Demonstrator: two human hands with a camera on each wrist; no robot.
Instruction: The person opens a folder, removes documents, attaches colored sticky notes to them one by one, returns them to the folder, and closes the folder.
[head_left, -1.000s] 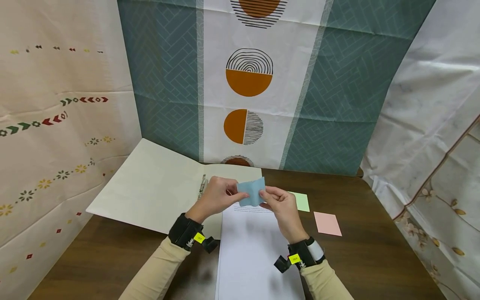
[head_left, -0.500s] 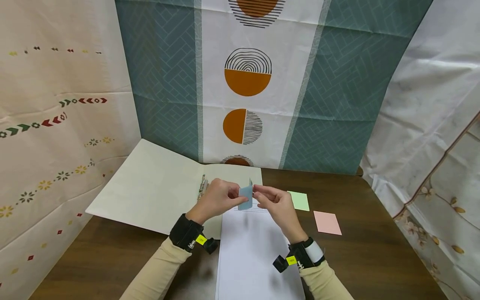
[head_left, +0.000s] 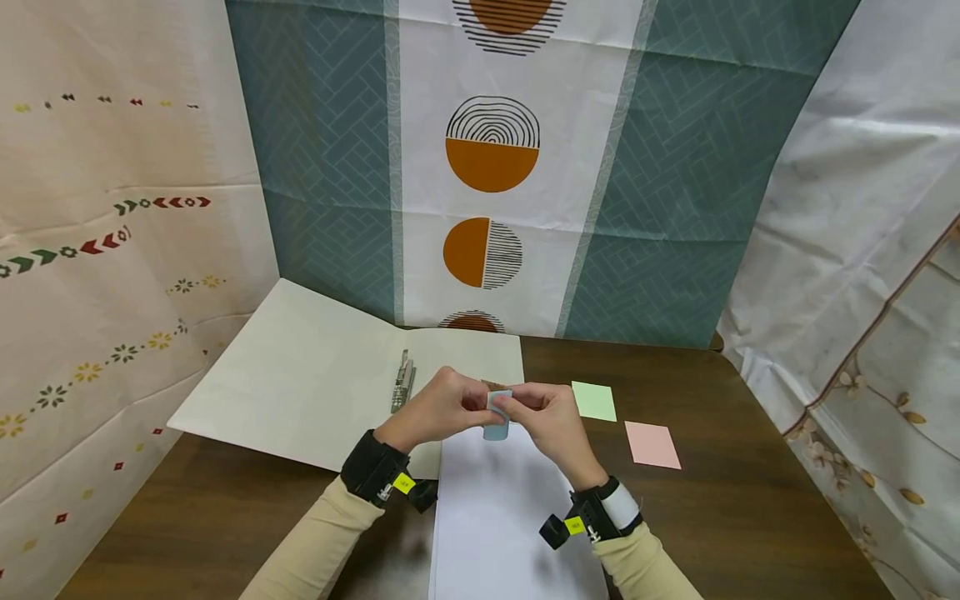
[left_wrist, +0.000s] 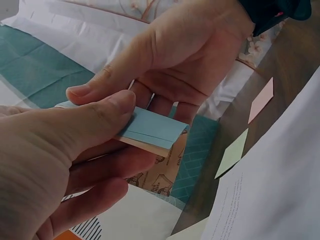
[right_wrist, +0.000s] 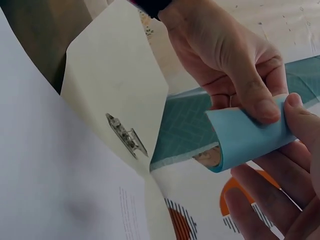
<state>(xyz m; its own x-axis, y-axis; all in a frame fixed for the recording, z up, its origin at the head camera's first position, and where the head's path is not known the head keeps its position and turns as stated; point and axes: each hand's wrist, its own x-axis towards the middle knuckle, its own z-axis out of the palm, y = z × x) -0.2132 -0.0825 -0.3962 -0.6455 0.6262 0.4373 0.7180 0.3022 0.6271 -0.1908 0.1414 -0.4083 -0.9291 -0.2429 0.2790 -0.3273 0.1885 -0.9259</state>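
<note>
Both hands hold a small piece of light blue paper (head_left: 496,432) over the printed sheets. It is bent over on itself, and a brown printed surface (left_wrist: 162,180) shows beneath the blue in the left wrist view. My left hand (head_left: 446,408) pinches one end between thumb and fingers. My right hand (head_left: 553,421) grips the other end, its thumb pressed on the blue face close to the left thumb. In the right wrist view the paper (right_wrist: 247,137) curves round in a loose fold, brown on the inside. Fingers hide part of it.
A stack of white printed sheets (head_left: 513,517) lies below the hands, over the right side of an open cream folder (head_left: 300,375). The folder has a metal clip (head_left: 403,383) at its spine. Green (head_left: 594,401) and pink (head_left: 652,445) paper squares lie on the right of the brown table (head_left: 720,517).
The blue paper was spread out between both hands and is now folded into a narrow strip. My right hand has moved left, and both hands now meet on the fold, slightly lower.
</note>
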